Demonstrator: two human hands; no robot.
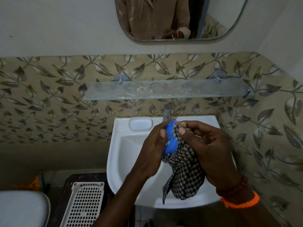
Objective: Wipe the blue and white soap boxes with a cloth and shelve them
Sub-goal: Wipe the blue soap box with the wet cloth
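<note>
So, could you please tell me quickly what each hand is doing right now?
Left hand: holds the blue box over the sink.
Right hand: pinches the cloth against the box.

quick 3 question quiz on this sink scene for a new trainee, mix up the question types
1. True or false: the white soap box already sits on the glass shelf.
2. Which hand grips the blue soap box? A) left hand B) right hand
3. Fill in: the right hand presses the checked ___ against the blue soap box.

Key
1. False; it rests on the sink rim, left of the tap.
2. A
3. cloth
</note>
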